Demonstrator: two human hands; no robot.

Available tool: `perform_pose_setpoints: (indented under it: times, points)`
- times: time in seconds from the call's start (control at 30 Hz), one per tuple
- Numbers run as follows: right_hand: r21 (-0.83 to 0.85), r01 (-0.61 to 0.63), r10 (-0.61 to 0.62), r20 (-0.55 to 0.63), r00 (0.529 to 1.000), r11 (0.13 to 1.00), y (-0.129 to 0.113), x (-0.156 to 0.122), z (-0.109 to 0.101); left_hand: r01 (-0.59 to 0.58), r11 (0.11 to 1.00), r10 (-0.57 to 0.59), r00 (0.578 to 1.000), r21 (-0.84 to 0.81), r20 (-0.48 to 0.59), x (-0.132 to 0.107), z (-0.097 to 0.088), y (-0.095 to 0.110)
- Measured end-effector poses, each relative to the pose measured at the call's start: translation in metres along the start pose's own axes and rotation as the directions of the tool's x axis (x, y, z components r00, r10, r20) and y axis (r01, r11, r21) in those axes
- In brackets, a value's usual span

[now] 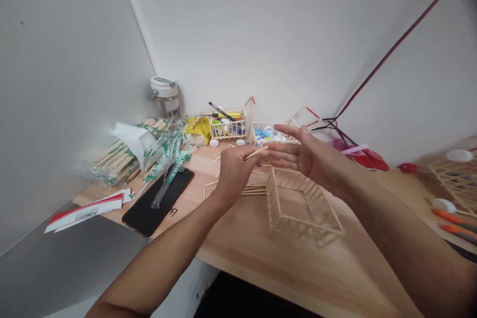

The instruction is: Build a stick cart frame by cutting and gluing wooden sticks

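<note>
Wooden tabletop [238,238]: slatted frame [307,225] near right hand [307,154]; phone [139,217], bagged sticks [117,160] leftward

We're going totally bare here: left hand [236,166], right hand [311,156], left arm [167,258] and right arm [391,231], both arms narrowing toward the hands.

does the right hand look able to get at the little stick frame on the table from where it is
Probably yes: the right hand is open, seems to hold nothing, and is close by the stick frame, with nothing visible blocking the way.
</note>
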State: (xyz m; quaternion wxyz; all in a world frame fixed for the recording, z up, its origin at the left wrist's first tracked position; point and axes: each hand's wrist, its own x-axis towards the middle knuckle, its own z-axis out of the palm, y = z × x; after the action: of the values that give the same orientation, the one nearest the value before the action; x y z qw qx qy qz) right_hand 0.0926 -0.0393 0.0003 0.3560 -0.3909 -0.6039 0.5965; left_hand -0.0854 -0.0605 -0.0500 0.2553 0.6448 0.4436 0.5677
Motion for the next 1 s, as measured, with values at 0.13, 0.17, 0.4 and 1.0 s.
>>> perform_pose_setpoints:
  times: [0.13, 0.17, 0.4, 1.0]
  points:
    - [0.037, -0.001, -0.002, 0.07, 0.998, 0.999, -0.005, -0.003, 0.012, -0.251, 0.923, 0.257, 0.966, 0.292, 0.022, -0.006, 0.006, -0.006]
    - [0.049, 0.003, -0.007, 0.075, 0.997, 0.999, -0.007, -0.005, 0.014, -0.291, 0.888, 0.297, 0.954, 0.357, 0.039, -0.007, 0.008, -0.007]
    - [-0.185, 0.073, -0.061, 0.069, 0.996, 0.98, -0.021, -0.016, 0.004, -0.168, 0.727, 0.232, 0.973, 0.666, -0.008, 0.008, -0.021, -0.008]
    - [-0.931, 0.359, -0.662, 0.227, 0.714, 0.068, 0.018, -0.018, -0.015, -0.379, 0.764, 0.164, 0.897, 0.523, 0.411, 0.005, 0.006, 0.009]
